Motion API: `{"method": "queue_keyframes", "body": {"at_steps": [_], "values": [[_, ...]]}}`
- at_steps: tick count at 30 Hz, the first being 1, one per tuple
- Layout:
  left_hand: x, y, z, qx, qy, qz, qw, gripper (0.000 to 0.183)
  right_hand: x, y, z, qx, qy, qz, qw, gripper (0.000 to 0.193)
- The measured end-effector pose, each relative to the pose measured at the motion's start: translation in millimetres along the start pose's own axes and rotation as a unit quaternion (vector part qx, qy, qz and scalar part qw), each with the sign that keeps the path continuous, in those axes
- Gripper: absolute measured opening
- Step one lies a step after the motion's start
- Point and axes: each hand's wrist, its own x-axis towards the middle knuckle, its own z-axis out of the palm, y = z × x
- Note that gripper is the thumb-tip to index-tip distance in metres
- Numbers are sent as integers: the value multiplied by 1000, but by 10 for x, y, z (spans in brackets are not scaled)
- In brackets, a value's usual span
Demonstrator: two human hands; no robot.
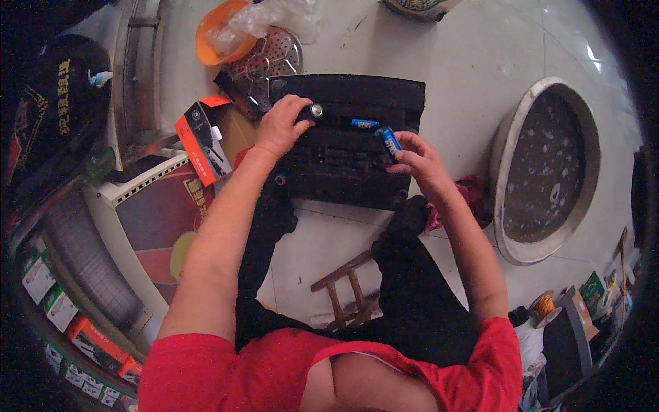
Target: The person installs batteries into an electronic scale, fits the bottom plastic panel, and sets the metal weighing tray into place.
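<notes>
A wide black appliance body with ridges and recesses lies on the floor before me. My left hand, closed, holds a dark battery over its left part, the silvery round end showing. The fingers of my right hand pinch a blue battery above the right side of the black body. A second blue battery rests on that body, just left of the one I hold.
An open orange-and-black box stands left of the body. Behind it are a perforated metal steamer plate and an orange bowl with clear plastic. On the right is a large metal basin of dark water. A small wooden stool is below me.
</notes>
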Motion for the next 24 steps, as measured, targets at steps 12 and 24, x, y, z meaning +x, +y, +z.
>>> {"method": "queue_keyframes", "body": {"at_steps": [12,24], "values": [[12,-62,-218,23,-22,21,999,38,478,-178,177,-188,-29,-116,975,55],[-109,-179,-72,-67,-25,-25,997,42,682,-133,323,-323,27,-218,921,56]]}}
